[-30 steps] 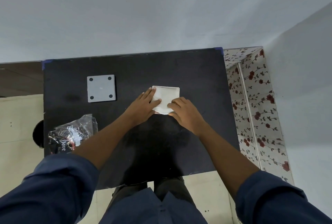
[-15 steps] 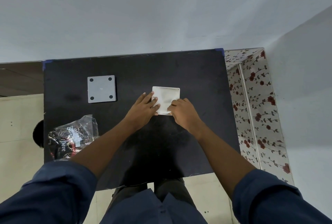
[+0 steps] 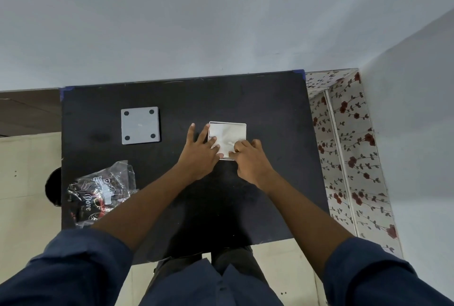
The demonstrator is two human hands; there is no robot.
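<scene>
The white square piece point(image 3: 229, 133) is lying flat on the black table point(image 3: 270, 109), right of the table's middle and closer to the far edge than to the near edge. Its near edge and both near corners are being covered by the two hands, so only the far part is showing, with a thin pale rim and a wrinkled surface. What it is made of is hard to make out. It is looking about as wide as it is deep, so no long axis is standing out, and its sides are running square with the table's edges.

The left hand point(image 3: 199, 158) is lying with straight, spread fingers point(image 3: 213, 139), their tips resting on the piece's left part. The right hand point(image 3: 250, 158) is gripping the near right part, its fingers curling down on top and its thumb lying along the near edge. Creases are fanning out from those fingertips.

Toward the far left corner a grey square plate point(image 3: 140, 125) with four dark dots is lying flat, well apart. Near the left edge a crumpled clear wrapper point(image 3: 103, 192) is sitting, its print only partly readable. Beyond the right edge a flowered sheet point(image 3: 348, 158) is showing.
</scene>
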